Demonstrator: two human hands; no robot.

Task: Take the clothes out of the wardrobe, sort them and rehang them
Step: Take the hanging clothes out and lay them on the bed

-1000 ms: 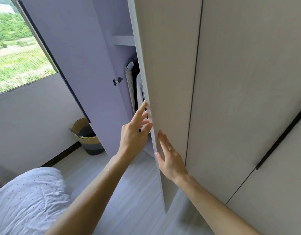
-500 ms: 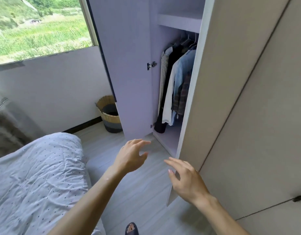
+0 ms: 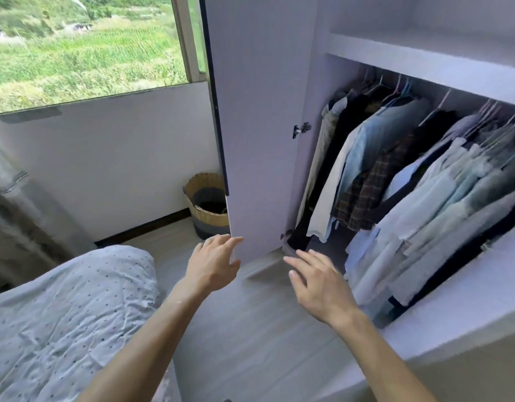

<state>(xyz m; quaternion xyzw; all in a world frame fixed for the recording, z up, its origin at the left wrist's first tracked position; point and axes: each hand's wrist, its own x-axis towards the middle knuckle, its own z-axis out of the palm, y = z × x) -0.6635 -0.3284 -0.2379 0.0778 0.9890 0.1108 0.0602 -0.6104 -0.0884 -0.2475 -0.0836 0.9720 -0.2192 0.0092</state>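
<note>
In the head view, the only one, the wardrobe (image 3: 424, 65) now stands wide open. A second ago both hands were on the edge of the right-hand door (image 3: 468, 329) and only a sliver of fabric showed in the gap. Half a second ago that door was partway round and the hands had let go. Now it has swung clear to the lower right of the picture, and the left door (image 3: 259, 126) is folded back toward the window (image 3: 85, 44). The clothes (image 3: 395, 181) all hang inside under the shelf, a packed row on hangers (image 3: 441, 103): dark pieces and a denim shirt toward the left, a plaid one in the middle, pale garments crowded on the right. The left hand (image 3: 214, 264) and the right hand (image 3: 320, 285) are held apart, low in front of the opening, fingers spread and loose, gripping nothing. The left one sits by the bottom corner of the left door, though whether it touches I cannot tell. The opening step looks done and no garment is out yet, so the next move probably calls for a reach up to the hangers. The bed (image 3: 68, 309) just beside looks a likely place for sorting, and a woven basket (image 3: 205, 210) stands behind the left door.
</note>
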